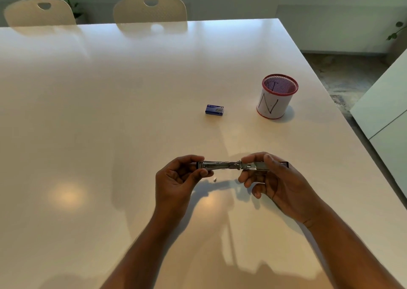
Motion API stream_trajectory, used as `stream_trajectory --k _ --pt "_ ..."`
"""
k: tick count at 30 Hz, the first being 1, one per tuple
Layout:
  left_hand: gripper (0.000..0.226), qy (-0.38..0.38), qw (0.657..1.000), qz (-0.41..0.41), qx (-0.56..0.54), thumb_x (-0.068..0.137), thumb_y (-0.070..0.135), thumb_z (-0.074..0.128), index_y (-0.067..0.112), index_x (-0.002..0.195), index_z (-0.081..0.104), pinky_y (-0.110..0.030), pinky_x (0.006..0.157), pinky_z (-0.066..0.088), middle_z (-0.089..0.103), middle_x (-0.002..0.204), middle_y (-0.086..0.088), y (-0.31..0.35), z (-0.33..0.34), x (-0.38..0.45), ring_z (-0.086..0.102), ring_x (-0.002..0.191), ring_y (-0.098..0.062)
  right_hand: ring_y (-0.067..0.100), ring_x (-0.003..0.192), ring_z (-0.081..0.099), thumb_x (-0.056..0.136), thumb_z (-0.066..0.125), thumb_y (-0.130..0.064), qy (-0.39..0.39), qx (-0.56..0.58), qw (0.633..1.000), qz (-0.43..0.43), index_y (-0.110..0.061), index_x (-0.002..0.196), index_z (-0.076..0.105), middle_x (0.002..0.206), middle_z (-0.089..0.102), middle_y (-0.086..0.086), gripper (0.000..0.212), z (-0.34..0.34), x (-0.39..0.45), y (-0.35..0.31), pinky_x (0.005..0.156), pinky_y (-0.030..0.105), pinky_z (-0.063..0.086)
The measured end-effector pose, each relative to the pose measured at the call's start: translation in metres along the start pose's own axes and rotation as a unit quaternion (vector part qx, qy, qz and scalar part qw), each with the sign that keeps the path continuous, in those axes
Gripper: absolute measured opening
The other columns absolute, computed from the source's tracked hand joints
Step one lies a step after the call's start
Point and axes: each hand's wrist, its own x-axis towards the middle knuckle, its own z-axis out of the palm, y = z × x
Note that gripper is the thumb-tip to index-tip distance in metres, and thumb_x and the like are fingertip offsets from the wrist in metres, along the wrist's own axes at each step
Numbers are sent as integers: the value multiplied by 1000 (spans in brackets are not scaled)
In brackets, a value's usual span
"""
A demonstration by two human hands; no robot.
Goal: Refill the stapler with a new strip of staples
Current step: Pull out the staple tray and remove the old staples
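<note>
A metal stapler [222,165] lies spread open lengthwise, held just above the white table [110,112] between both hands. My left hand [178,178] pinches its left end between thumb and fingers. My right hand [271,178] grips the right end, thumb on top, fingers curled under. The open metal channel faces up between the hands. A small blue staple box [214,109] sits shut on the table beyond the hands. A tiny pale scrap [214,180] lies on the table under the stapler.
A red mesh pen cup [276,97] wrapped in white paper marked "N" stands at the right, near the table's right edge. Two cream chairs [149,11] stand at the far side. A white cabinet [387,112] is off to the right.
</note>
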Motion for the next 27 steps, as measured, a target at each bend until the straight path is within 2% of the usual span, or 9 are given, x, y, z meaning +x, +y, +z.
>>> stream_trajectory --k 8,17,22,24,27 --pt "27 -3 1000 -7 -9 79 10 79 13 105 77 -24 79 64 85 93 -7 2 1 1 84 84 -25 26 85 70 95 67 -50 5 -1 1000 2 -5 125 67 102 71 28 54 2 -2 -1 64 28 58" --pt "25 -7 1000 9 -2 80 9 80 17 103 77 -25 82 64 84 94 -4 0 -1 2 83 86 -25 24 82 71 85 80 -46 52 -8 998 18 -6 127 68 101 71 27 60 3 0 -2 65 28 61" --pt "26 -12 1000 18 4 79 10 81 19 104 78 -23 84 64 84 97 0 -1 -1 1 83 91 -19 23 80 70 96 66 -28 73 -7 997 16 -4 125 68 100 70 28 38 4 -1 0 64 27 60" --pt "27 -7 1000 16 0 78 11 82 24 101 80 -26 86 64 84 98 -3 -1 0 1 82 93 -23 22 79 69 99 62 -21 103 -28 994 4 -5 123 70 97 70 26 30 6 -1 1 61 26 58" --pt "29 2 1000 22 8 80 7 82 27 102 80 -30 89 64 83 102 -5 -4 -1 3 82 96 -28 21 78 68 95 61 -18 134 -44 990 -18 -7 119 73 94 72 23 29 9 -1 2 60 25 57"
